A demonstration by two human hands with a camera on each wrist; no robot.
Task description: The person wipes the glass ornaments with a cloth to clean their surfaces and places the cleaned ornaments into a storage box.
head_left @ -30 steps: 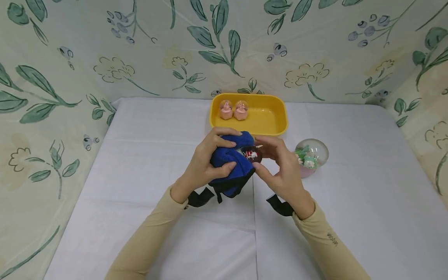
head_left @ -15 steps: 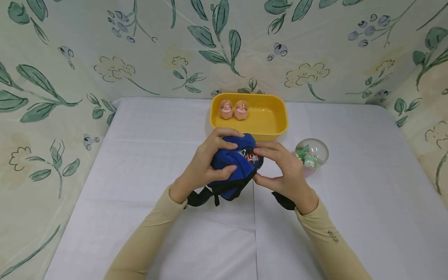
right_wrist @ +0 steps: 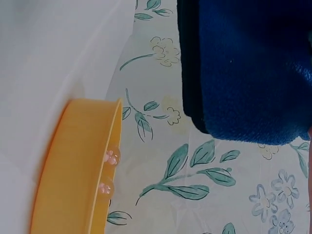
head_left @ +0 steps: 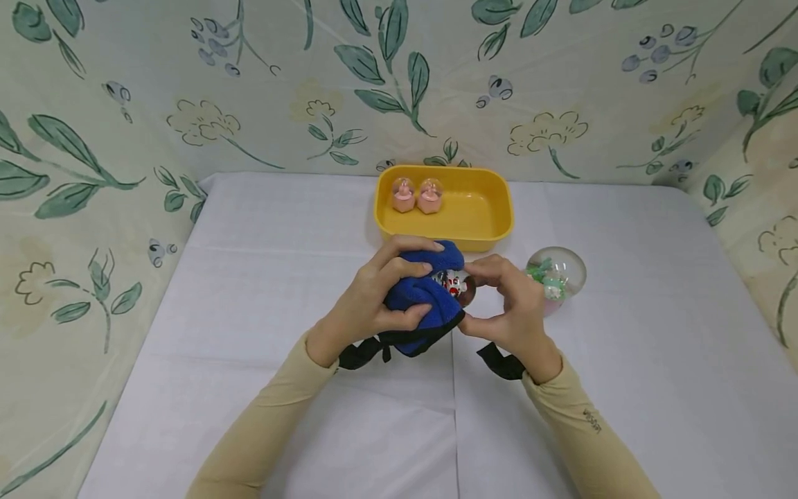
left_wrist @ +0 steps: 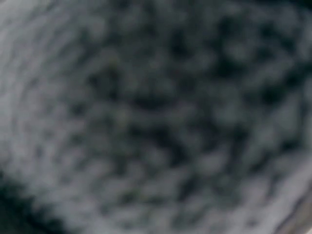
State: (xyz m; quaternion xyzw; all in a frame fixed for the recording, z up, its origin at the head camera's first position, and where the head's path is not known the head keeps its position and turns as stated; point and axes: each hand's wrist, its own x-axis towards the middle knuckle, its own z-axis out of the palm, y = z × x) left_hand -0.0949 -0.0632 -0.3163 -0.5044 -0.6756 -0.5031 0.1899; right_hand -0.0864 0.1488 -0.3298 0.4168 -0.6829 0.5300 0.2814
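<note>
A blue cloth (head_left: 414, 294) with black edging is bunched around a small snow globe (head_left: 458, 285), whose dark dome and red-and-white figure show at the cloth's right side. My left hand (head_left: 380, 287) grips the cloth with the globe inside it, thumb below and fingers above. From the right, my right hand (head_left: 514, 305) pinches the globe between thumb and forefinger, with the thumb at the cloth's corner. Part of the cloth (right_wrist: 253, 73) hangs across the upper right of the right wrist view. The left wrist view holds only a blurred, greyish textured surface too close to make out.
Behind the hands stands a yellow tray (head_left: 476, 239) with two small pink globes (head_left: 416, 196) at its left end. A larger snow globe (head_left: 556, 277) with a green figure lies tilted just right of my right hand. White cloth (head_left: 654, 312) covers the table.
Both hands, with the cloth and globe, have shifted slightly right and toward the bottom of the view. The right fingers have shifted on the globe, and its visible side has turned. Tray and larger globe stay put.
</note>
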